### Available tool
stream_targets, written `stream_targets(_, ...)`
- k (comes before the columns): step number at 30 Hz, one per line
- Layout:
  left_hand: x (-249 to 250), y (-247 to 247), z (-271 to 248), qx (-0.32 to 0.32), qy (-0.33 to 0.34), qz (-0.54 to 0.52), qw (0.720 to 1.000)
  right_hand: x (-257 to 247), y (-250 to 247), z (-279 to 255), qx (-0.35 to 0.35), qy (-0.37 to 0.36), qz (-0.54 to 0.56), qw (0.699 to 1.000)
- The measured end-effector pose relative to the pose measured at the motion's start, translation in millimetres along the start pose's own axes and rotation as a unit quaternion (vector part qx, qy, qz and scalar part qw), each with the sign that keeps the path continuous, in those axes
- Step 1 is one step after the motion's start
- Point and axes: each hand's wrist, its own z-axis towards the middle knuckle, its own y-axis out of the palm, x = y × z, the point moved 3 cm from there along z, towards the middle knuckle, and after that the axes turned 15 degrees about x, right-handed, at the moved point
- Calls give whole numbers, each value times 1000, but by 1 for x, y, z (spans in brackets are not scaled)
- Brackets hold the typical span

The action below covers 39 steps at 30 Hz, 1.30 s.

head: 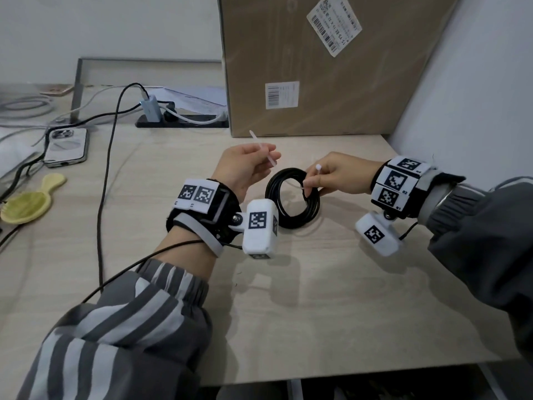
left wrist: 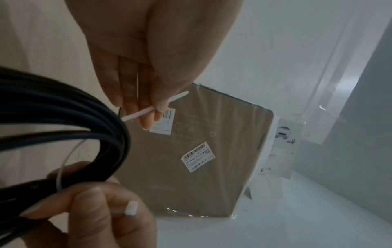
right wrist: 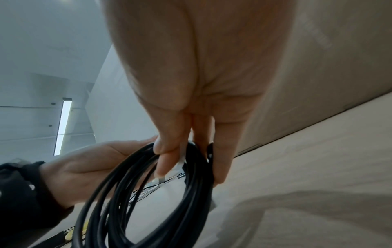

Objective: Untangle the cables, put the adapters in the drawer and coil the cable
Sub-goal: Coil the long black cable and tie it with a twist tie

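Note:
A black cable coil [head: 292, 197] stands upright just above the wooden desk [head: 288, 313], in the middle. My right hand [head: 310, 181] grips its right side, fingers curled through the ring, and also holds the head [head: 318, 168] of a white zip tie. The tie runs through the coil. My left hand [head: 269, 153] pinches the tie's tail [head: 261, 145] between thumb and fingers, left of and above the coil. In the left wrist view the tie tail [left wrist: 148, 111] crosses from the coil [left wrist: 74, 117] to my fingertips. The right wrist view shows the coil [right wrist: 148, 201] hanging from my fingers [right wrist: 165, 161].
A large cardboard box [head: 317, 67] stands against the wall behind the hands. A power strip [head: 181, 122] with a grey adapter [head: 150, 106] lies at its left. A phone [head: 67, 147], a yellow-green brush [head: 28, 203] and a long dark cable [head: 106, 168] occupy the desk's left.

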Motion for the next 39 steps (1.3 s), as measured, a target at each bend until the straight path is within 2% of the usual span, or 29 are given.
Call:
stream_targets(5,-8,-1,1,45,5,-45,998,-1,5,1,14,-17,15,1000)
stream_targets(7,-10,-1,-1,43,-1,-52,998,-1,8,2,23,-21,29,999)
stream_targets(13,-24,13,-9,53,10,68,996,0,12,9,77,-16,26,997)
stream_targets(16,-26,19,-14,58,-3,73,996,0,15,14,98,-5,16,995)
stream_targets(19,-30,18,-12,82,0,56,995,-1,19,16,115,9,43,992)
stream_targets(22,-36,10,-6,135,-12,17,991,0,21,13,145,37,147,978)
stream_targets(26,-40,4,-3,181,-35,-18,983,-2,19,10,174,-10,99,980)
stream_targets(28,-40,4,-2,184,-30,-23,982,-1,18,11,186,0,115,976)
stream_targets(31,-41,4,-2,184,-18,-19,983,3,19,12,161,32,151,975)
stream_targets(39,-42,4,3,165,-5,0,986,-1,17,14,148,44,124,980)
